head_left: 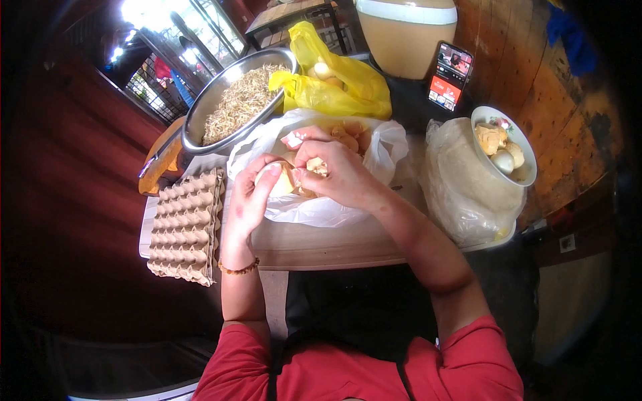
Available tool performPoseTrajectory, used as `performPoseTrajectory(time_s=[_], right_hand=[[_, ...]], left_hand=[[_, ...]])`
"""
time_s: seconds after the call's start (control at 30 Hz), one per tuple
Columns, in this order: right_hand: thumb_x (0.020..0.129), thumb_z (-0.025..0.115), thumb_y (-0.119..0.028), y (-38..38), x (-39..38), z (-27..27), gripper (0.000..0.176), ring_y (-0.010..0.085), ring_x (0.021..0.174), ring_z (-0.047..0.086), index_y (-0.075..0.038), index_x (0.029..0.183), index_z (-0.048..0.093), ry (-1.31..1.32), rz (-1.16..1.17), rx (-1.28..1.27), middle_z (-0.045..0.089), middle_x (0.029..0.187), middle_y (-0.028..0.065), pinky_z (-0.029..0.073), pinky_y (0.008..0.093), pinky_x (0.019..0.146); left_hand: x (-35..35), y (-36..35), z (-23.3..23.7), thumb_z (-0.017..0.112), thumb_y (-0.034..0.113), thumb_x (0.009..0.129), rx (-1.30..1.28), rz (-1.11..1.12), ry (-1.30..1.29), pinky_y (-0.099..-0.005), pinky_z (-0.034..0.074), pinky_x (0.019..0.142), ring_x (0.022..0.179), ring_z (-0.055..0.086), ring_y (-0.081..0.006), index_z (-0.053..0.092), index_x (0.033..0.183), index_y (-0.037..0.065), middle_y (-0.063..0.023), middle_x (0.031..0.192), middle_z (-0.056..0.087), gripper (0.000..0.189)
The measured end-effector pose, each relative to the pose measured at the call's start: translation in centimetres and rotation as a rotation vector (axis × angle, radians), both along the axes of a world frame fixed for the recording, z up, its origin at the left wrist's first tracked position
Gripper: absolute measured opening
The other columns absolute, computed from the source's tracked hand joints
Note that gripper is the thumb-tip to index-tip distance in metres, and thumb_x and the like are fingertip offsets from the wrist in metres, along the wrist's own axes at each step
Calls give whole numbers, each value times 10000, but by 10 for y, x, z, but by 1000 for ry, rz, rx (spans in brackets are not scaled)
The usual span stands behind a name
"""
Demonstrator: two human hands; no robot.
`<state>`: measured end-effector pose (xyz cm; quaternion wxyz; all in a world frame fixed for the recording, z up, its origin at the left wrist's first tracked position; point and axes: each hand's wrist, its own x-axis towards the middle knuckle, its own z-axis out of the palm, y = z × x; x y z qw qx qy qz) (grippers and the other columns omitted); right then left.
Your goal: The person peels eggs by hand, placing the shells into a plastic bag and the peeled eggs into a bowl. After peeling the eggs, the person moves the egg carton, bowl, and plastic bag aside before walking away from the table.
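My left hand is wrapped round a pale yellowish piece, which looks like a peeled egg. Close beside it, the fingers of my right hand are bent and pressed together at the piece's edge; a small whitish bit shows at the upper fingers. Both hands are over an open white plastic bag, where brownish shell-like pieces lie. Some of the bag's contents are hidden behind my hands.
Egg trays stand at the left, a metal basin of dried strands behind. A yellow bag holds eggs. At the right are a bowl with eggs, a clear bag, a phone and a large container.
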<state>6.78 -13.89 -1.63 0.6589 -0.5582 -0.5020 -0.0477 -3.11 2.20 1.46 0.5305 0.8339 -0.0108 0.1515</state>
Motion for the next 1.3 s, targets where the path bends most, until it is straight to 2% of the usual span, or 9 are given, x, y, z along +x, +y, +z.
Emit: performPoseTrajectory(time_s=[0.37,0.53,0.6,0.83,0.93,1.0,1.07,1.23,1.3], right_hand=[[796,627,-33,-5,5,2,74,268,1160,520,21,835,594,24,15,-51,538,1202,152,373,328,989],[807,641,-58,-7,4,5,95,263,1159,522,19,847,604,30,-3,-55,547,1194,153,375,328,986],[777,675,-103,-6,3,6,153,303,1144,535,28,837,623,61,16,-27,553,1168,202,400,330,955],[780,679,-136,-5,0,5,170,306,1150,530,16,837,626,10,44,-26,545,1190,209,393,332,951],[811,656,-111,-5,-2,4,133,239,1156,519,1,860,603,-10,49,-61,539,1209,132,376,316,965],[765,668,-104,-4,-2,4,136,314,1140,534,11,805,608,61,60,-46,559,1158,200,409,335,930],[763,666,-95,-2,-1,2,130,313,1137,535,14,799,604,31,42,-34,561,1150,198,412,336,927],[758,663,-71,-3,-1,4,121,310,1137,536,23,784,592,27,40,-8,563,1154,195,411,336,936],[786,629,-45,-5,0,4,86,257,1175,508,9,822,573,38,47,-52,529,1220,143,373,321,983]], left_hand=[[-6,-3,8,465,311,961,-259,-25,25,-202,413,678,768,529,-68,610,977,-4,-26,839,603,347],[-7,1,10,464,327,960,-192,-35,29,-202,423,682,776,542,-74,607,999,-3,-34,863,611,362],[-7,-3,10,468,326,958,-195,-19,15,-202,422,688,779,542,-76,606,1002,-4,-35,870,612,360],[-3,3,4,530,283,932,-52,-40,36,-226,416,792,864,539,-94,606,989,-10,-45,892,620,308],[-1,2,1,542,268,922,4,-31,18,-242,415,820,888,541,-110,606,978,-8,-52,894,620,289],[-1,0,1,545,264,918,15,-40,6,-249,415,826,893,541,-116,606,971,-7,-55,894,619,283],[-1,-2,5,537,262,920,31,-55,15,-244,414,824,894,539,-118,603,983,-6,-53,906,618,283],[-2,-1,7,511,295,930,-83,-110,16,-236,422,803,882,549,-114,590,1006,-13,-64,920,615,327],[-2,0,6,498,314,934,-126,-120,11,-234,426,790,873,552,-112,586,1011,-17,-67,914,612,352]])
